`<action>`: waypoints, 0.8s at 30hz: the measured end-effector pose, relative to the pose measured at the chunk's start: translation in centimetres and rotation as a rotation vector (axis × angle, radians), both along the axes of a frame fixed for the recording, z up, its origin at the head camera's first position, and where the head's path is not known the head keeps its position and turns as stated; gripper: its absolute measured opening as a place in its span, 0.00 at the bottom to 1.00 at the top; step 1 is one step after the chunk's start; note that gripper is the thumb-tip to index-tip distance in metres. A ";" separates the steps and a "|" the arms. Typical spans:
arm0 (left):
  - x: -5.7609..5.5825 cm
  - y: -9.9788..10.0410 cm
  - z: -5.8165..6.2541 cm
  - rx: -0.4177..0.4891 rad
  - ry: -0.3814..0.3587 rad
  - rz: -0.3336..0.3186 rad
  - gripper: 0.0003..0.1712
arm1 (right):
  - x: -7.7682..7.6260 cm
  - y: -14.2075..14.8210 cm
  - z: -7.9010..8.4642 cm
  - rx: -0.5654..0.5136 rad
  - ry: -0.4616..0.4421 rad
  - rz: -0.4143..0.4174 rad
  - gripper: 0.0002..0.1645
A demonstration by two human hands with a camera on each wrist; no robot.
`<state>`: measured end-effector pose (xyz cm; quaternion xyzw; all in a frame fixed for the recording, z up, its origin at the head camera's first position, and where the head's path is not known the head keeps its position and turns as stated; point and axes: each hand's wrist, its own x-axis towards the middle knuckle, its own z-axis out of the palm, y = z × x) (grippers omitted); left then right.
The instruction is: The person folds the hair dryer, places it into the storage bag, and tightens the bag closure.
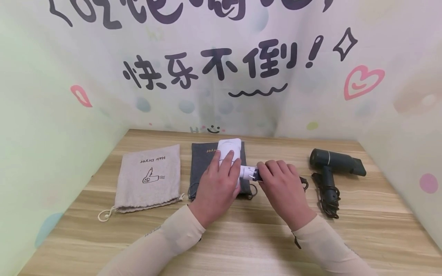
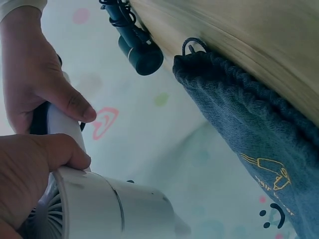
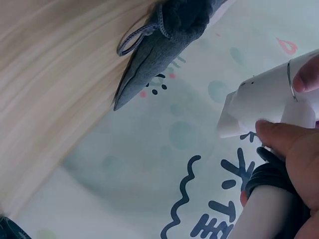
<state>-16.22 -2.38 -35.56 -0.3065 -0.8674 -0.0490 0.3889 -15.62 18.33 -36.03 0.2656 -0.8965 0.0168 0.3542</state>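
My left hand grips the body of a white hair dryer, its fingers over the top. In the left wrist view the thumb lies on the barrel near the vented end. My right hand holds the dryer's handle, around which a black cord is wound, as the right wrist view shows. That hand covers most of the handle. The dryer is held up above a dark grey drawstring pouch with "Dryer" lettering partly visible. Its nozzle points away from me.
A beige drawstring pouch printed "Hair Dryer" lies flat on the left of the wooden table. On the right lies a black hair dryer with its cord wrapped round the handle. A printed cloth hangs behind the table.
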 end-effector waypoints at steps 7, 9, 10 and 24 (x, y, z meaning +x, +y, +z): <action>0.1 -0.4 0.2 -0.009 0.056 -0.023 0.28 | 0.3 -0.1 0.3 0.017 0.014 0.010 0.23; 0.1 -0.6 0.3 -0.010 0.062 -0.038 0.28 | 0.3 0.0 0.5 0.023 0.018 0.026 0.23; 0.1 -0.6 0.3 -0.009 0.065 -0.046 0.27 | 0.3 0.1 0.6 0.027 0.021 0.035 0.22; -0.2 -1.3 0.1 0.060 0.086 -0.207 0.24 | 0.3 1.2 1.2 0.066 0.075 0.167 0.27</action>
